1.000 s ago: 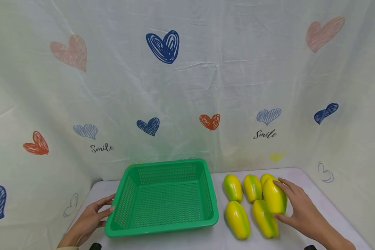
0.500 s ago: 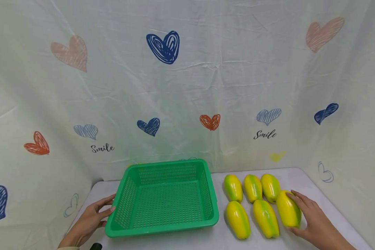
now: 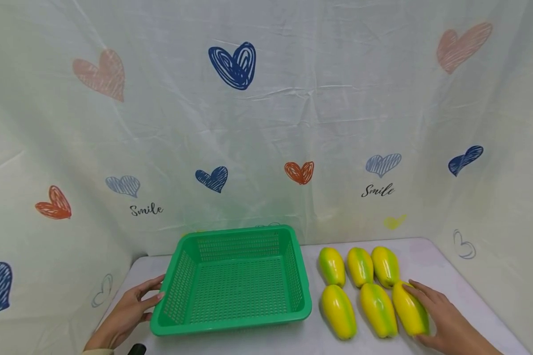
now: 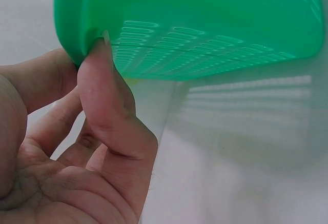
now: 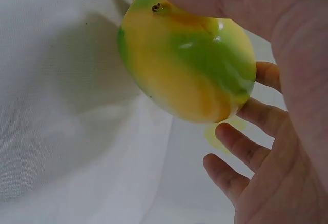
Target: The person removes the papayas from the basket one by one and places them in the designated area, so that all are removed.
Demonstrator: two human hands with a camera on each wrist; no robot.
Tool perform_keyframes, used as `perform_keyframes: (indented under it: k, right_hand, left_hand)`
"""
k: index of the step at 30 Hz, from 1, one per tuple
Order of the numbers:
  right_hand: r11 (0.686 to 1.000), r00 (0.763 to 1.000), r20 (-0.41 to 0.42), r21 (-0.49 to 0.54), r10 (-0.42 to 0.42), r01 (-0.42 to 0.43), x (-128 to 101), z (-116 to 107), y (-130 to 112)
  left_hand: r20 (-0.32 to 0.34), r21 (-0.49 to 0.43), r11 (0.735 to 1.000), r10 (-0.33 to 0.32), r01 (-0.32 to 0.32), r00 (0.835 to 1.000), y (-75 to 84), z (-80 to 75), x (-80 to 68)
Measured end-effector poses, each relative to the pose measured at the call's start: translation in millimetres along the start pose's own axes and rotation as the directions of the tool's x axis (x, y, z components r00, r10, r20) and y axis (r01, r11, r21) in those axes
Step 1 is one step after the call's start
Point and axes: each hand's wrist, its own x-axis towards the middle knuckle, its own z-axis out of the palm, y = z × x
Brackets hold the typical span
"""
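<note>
My left hand (image 3: 126, 313) pinches the left rim of a green plastic basket (image 3: 231, 326), which has slotted walls and nothing inside it. Close up in the left wrist view, the fingers (image 4: 105, 96) curl at the rim of the basket (image 4: 154, 44). On the right, my right hand (image 3: 444, 318) holds a glossy yellow-green papaya (image 3: 409, 308) between thumb and fingers. It lies at the near right of the group, by the table. The right wrist view shows the thumb across the stem end of this papaya (image 5: 184, 70); the fingertips (image 5: 225, 175) of the lower fingers stand off it.
Several similar papayas lie beside the basket in two rows, among them a near middle one (image 3: 378, 310) and a far right one (image 3: 385, 266). A white cloth covers the table (image 3: 426, 256). Behind it hangs a pale curtain (image 3: 257, 133) with printed hearts.
My right hand has brought its papaya from above the others rightward and toward me, then down to the right end of the near row. The left hand and basket have stayed put.
</note>
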Motion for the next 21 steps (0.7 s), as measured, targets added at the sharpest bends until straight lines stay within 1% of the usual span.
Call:
perform_keyframes:
  k: [2, 12, 14, 16, 18, 21]
  right_hand:
    - [1.000, 1.000, -0.006, -0.026, -0.003, 0.003, -0.3, 2.3, 0.2]
    - [0.997, 0.996, -0.055, -0.052, -0.068, 0.065, -0.2, 8.3, 2.5]
    - [0.997, 0.997, -0.048, -0.059, -0.061, 0.059, 0.7, 8.1, 2.4]
    - [0.998, 0.998, -0.031, -0.041, -0.052, 0.050, 1.8, 8.1, 2.6]
    - [0.998, 0.999, -0.004, -0.043, -0.035, 0.035, 2.9, 7.8, 1.9]
    - [0.999, 1.000, 0.011, -0.020, -0.027, 0.027, 3.7, 8.7, 2.1]
  left_hand:
    - [-0.002, -0.004, 1.000, 0.001, -0.001, 1.000, -0.1, 0.3, -0.1]
    - [-0.005, -0.013, 1.000, 0.008, -0.008, 1.000, 1.2, 1.0, -0.6]
    - [-0.003, -0.014, 1.000, 0.006, -0.006, 1.000, 1.0, 0.8, -0.3]
    - [-0.002, -0.016, 1.000, 0.004, -0.004, 1.000, 1.1, 0.7, 0.0]
    - [0.000, -0.017, 1.000, 0.004, -0.004, 1.000, 0.7, 0.5, 0.0]
    - [0.000, -0.020, 1.000, 0.005, -0.005, 1.000, 0.1, 0.3, -0.3]
